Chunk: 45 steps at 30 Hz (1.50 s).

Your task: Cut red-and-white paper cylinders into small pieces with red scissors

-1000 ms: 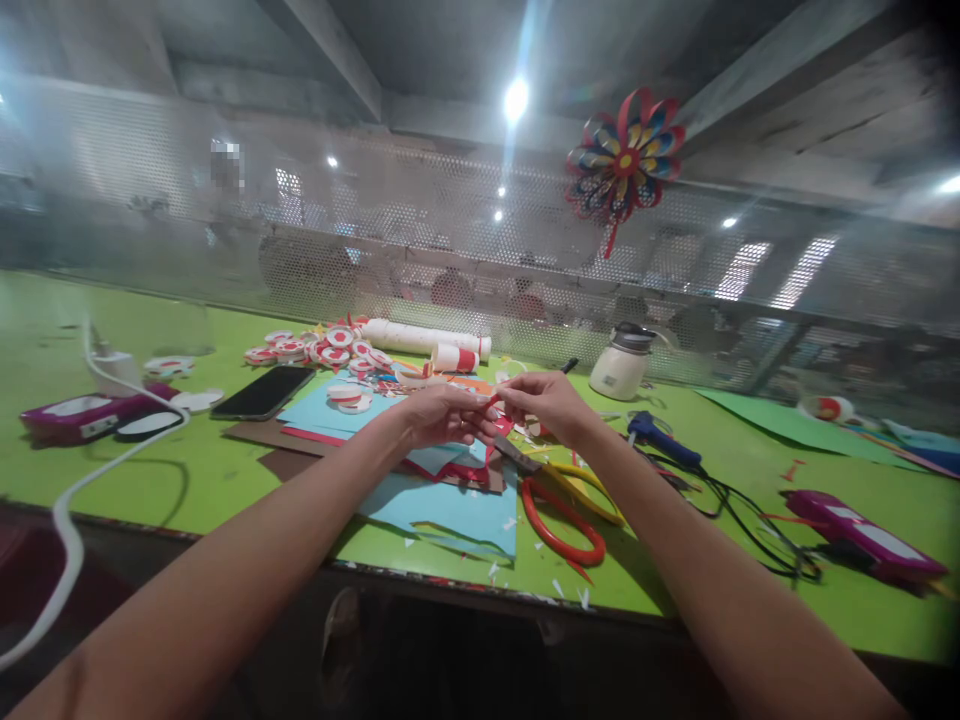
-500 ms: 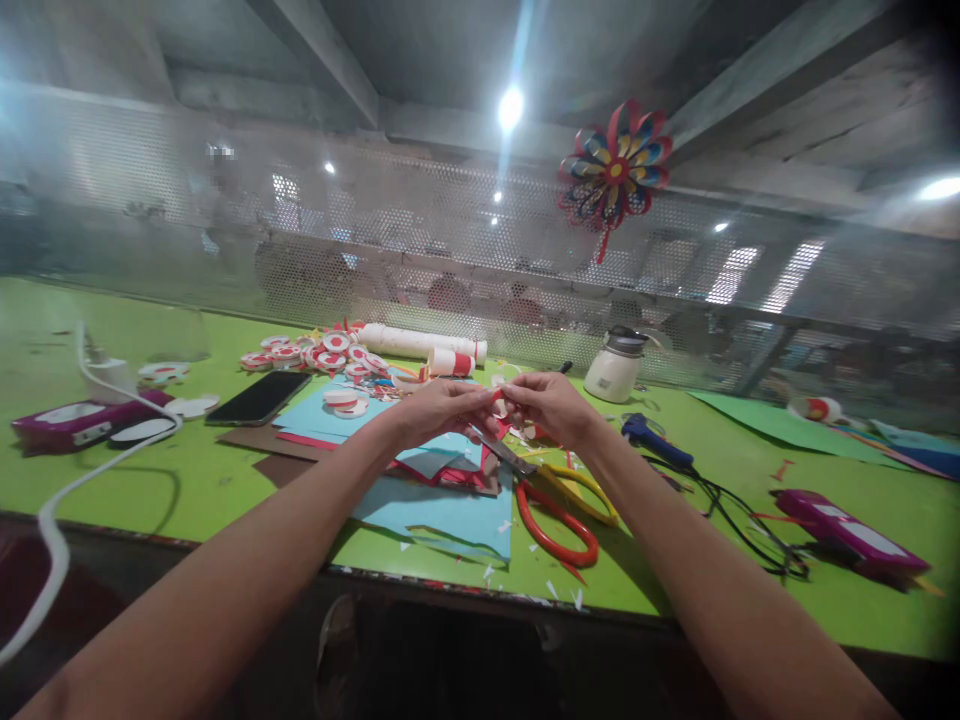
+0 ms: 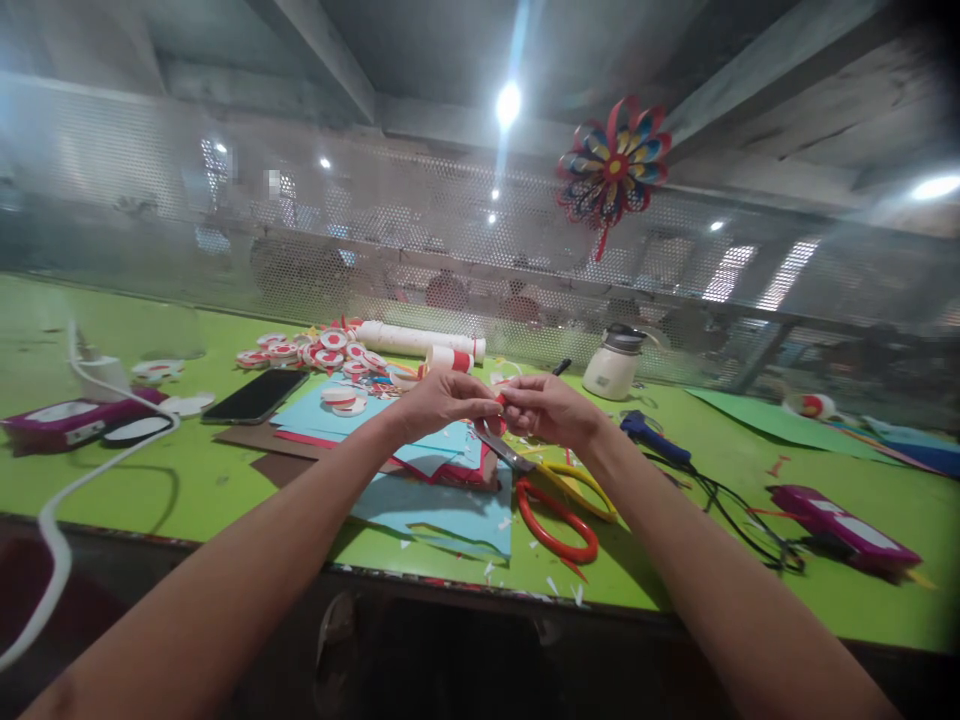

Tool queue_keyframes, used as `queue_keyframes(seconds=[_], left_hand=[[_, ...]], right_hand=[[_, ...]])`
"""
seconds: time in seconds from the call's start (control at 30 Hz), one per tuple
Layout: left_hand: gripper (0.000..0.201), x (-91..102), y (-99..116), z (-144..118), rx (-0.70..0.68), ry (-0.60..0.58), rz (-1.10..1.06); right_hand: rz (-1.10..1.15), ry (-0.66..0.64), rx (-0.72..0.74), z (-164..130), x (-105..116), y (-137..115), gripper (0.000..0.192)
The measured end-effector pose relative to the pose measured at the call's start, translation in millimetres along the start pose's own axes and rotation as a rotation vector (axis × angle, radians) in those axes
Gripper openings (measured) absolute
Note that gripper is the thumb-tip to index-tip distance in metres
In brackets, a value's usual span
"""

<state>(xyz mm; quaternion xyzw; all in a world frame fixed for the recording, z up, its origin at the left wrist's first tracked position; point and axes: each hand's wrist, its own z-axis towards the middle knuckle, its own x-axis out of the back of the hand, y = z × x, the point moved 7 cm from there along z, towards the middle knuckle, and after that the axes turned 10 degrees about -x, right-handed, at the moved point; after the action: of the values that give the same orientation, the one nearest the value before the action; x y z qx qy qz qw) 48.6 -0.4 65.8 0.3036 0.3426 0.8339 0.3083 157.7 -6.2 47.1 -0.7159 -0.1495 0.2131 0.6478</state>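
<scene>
Between my fingertips is a small red piece (image 3: 501, 399), probably paper, mostly covered by the fingers. My left hand (image 3: 444, 404) pinches it from one side and my right hand (image 3: 553, 408) from the other, the two hands almost touching. Just below them lies a pair of scissors (image 3: 559, 525) with one red and one yellow handle, blades pointing toward my hands. Under my left forearm is a stack of light blue, red and brown paper sheets (image 3: 442, 512). Two white-and-red paper discs (image 3: 344, 400) rest on the stack.
Farther back lie a pile of red-and-white discs (image 3: 330, 352) and a white roll (image 3: 416, 340). On the left are a black phone (image 3: 256, 396) and a white cable (image 3: 56, 540). To the right are a cream jug (image 3: 611, 373), a blue-handled tool (image 3: 656, 440) and a purple box (image 3: 844, 525).
My fingers have shifted slightly on the small piece, and my left fingers are drawn closer together. The scissors and papers stay put; the view has moved a little.
</scene>
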Motion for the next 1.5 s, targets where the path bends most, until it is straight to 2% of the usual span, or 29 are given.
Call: queue_keyframes(seconds=[0.4, 0.8, 0.9, 1.0, 1.2, 1.5], left_hand=[[0.022, -3.9, 0.5, -3.4, 0.012, -0.067, -0.051], [0.019, -2.6, -3.3, -4.0, 0.025, -0.071, -0.071], [0.022, 1.2, -6.8, -3.8, 0.046, -0.047, -0.059], [0.024, 8.3, -17.2, -3.1, 0.095, -0.002, -0.007], [0.03, 16.4, -37.7, -1.6, 0.172, 0.039, 0.142], [0.031, 15.5, -33.9, -0.8, 0.173, 0.097, 0.158]], right_hand=[[-0.08, -0.017, -0.011, -4.2, -4.9, -1.0, 0.015], [-0.108, -0.016, -0.002, -3.8, -6.8, -0.7, 0.016], [-0.139, 0.03, 0.008, -3.3, -4.6, -1.7, 0.016], [-0.234, 0.142, 0.022, -2.3, 1.0, -3.6, 0.02], [-0.57, 0.373, 0.131, -1.3, 6.4, -11.4, 0.027], [-0.611, 0.421, 0.163, -3.7, -0.1, -14.0, 0.027]])
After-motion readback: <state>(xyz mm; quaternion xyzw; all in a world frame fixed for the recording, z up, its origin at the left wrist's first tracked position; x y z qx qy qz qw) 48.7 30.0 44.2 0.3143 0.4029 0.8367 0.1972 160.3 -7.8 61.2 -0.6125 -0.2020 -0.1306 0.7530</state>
